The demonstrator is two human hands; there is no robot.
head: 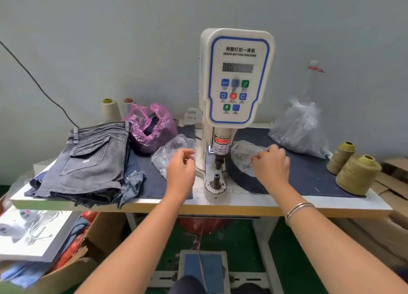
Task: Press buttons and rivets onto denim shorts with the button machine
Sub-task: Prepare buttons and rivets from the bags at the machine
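Your left hand (180, 164) hovers at nine o'clock of the button machine (235, 90), its grip loose, fingers gently curled and holding nothing, just in front of a clear bag (167, 152). Your right hand (270, 163), at three o'clock of the machine, has its grip pinching a second clear bag (242, 152) lying on the dark cloth. The denim shorts (88, 159) sit stacked at the bench's (242, 202) nine o'clock end, well apart from the machine's lower die (216, 178). Two olive thread cones (353, 170) stand at three o'clock.
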